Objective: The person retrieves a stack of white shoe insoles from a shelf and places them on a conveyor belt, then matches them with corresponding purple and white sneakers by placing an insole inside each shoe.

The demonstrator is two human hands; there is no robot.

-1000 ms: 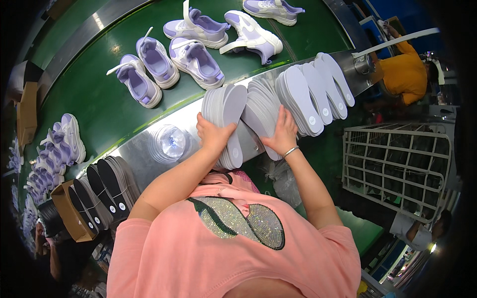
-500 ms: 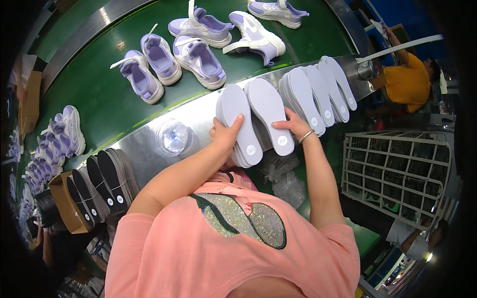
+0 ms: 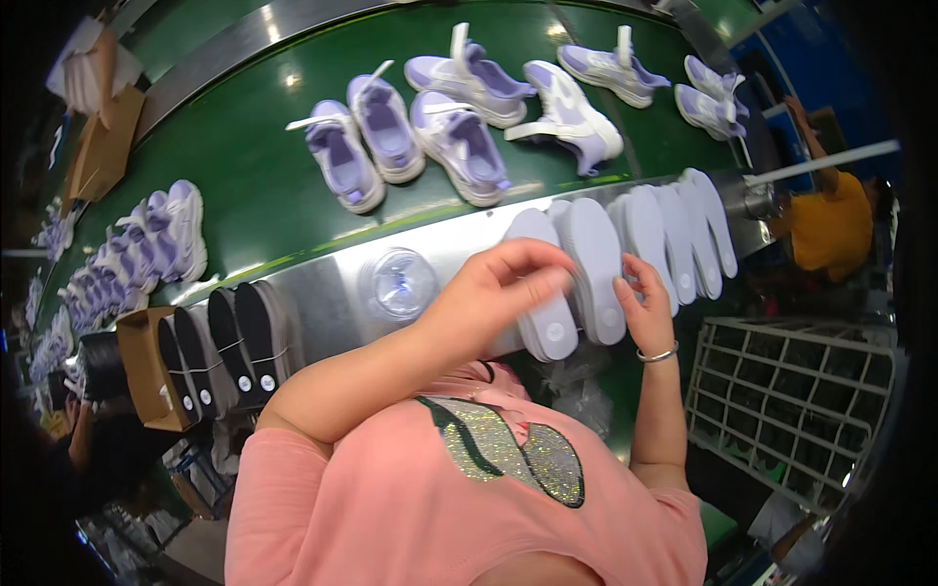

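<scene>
My left hand (image 3: 503, 291) is raised over a stack of pale lavender insoles (image 3: 550, 327), fingers curved and thumb apart from them, slightly blurred, with nothing visible in it. It hides the middle of that stack. Just to the right stands a second stack of insoles (image 3: 594, 264), a round white sticker at its near end. My right hand (image 3: 645, 308), a silver bangle at its wrist, is beside this stack's right edge. Its thumb and fingers are apart; whether the thumb touches the insoles I cannot tell. More lavender insoles (image 3: 645, 230) lean in a row farther right on the metal ledge (image 3: 445, 239).
Lavender-and-white sneakers (image 3: 459, 146) stand on the green belt (image 3: 254, 176) beyond the ledge. A clear plastic container (image 3: 401, 283) is left of my hands. Black insole bundles (image 3: 225, 337) fill the left end, by a cardboard box (image 3: 147, 376). A white wire rack (image 3: 782, 391) stands right.
Both hands have come off the two insole stacks they were holding; the left has lifted across its stack and the right has moved to the other's right side. The view has shifted, moving everything rightward.
</scene>
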